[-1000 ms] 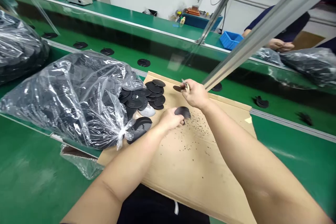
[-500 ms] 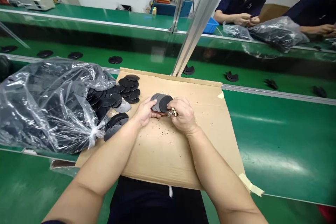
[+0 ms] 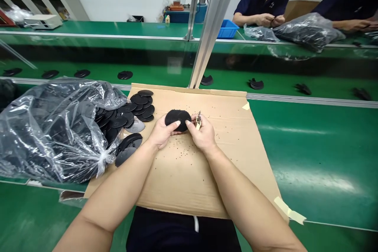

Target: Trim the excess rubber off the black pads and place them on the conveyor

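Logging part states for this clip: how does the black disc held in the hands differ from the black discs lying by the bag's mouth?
The held black disc is raised off the cardboard sheet, gripped by the left hand with the right hand at its edge; the spilled discs lie flat and untouched. The held disc is single; the spilled discs overlap in a heap. Both look like the same dark round parts.
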Tool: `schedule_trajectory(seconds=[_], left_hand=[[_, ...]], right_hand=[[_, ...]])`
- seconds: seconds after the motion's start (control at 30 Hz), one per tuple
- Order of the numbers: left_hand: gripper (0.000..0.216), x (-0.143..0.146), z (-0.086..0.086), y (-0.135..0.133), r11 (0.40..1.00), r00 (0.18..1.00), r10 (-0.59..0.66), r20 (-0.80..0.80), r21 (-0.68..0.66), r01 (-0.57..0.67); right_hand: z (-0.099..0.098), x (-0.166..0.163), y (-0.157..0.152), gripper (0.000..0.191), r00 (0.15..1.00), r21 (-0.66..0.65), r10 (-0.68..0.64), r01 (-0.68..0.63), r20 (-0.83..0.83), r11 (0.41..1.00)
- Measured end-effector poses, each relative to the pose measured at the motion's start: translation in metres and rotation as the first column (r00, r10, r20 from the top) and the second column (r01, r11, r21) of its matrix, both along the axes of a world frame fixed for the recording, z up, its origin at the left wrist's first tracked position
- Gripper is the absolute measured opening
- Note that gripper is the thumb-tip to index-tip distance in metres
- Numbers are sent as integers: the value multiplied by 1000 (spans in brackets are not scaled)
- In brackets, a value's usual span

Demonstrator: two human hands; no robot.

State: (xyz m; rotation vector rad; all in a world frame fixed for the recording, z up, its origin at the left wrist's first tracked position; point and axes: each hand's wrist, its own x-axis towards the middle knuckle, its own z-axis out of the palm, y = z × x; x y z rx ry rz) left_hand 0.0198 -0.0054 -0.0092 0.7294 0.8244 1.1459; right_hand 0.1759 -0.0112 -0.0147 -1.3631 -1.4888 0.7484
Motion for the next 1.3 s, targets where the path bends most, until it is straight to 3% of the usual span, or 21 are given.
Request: schedule_trajectory(seconds=[0.2, 0.4, 0.53, 0.73, 1.0, 1.17, 1.3], left_hand=[[49, 1, -1, -1, 1000, 1000, 9, 5, 22, -9], [39, 0, 0, -2, 990, 999, -18, -34, 143, 23], [31, -1, -7, -2, 984, 995, -39, -88, 168, 53], [30, -1, -14, -2, 979, 995, 27, -94, 202, -7], [31, 5, -9, -4, 967, 997, 41, -71, 255, -21], [35, 10, -6, -5, 978, 998, 63, -3, 200, -61], [37, 6, -4, -2, 997, 993, 52, 110, 53, -58]], right_hand=[[-2, -4, 0, 26, 993, -64, 55, -61, -100, 996], [-4, -3, 0, 37, 978, -103, 124, -142, -166, 984], [-1, -2, -2, 44, 954, -4, 111, -117, -278, 993], [3, -6, -8, 38, 961, 168, 217, -188, -170, 968], [-3, -10, -6, 30, 997, 154, 63, -56, -39, 987], [-3, -14, -4, 26, 993, 160, 39, -22, -110, 987], [-1, -16, -5, 33, 971, 170, 86, -48, -222, 984]])
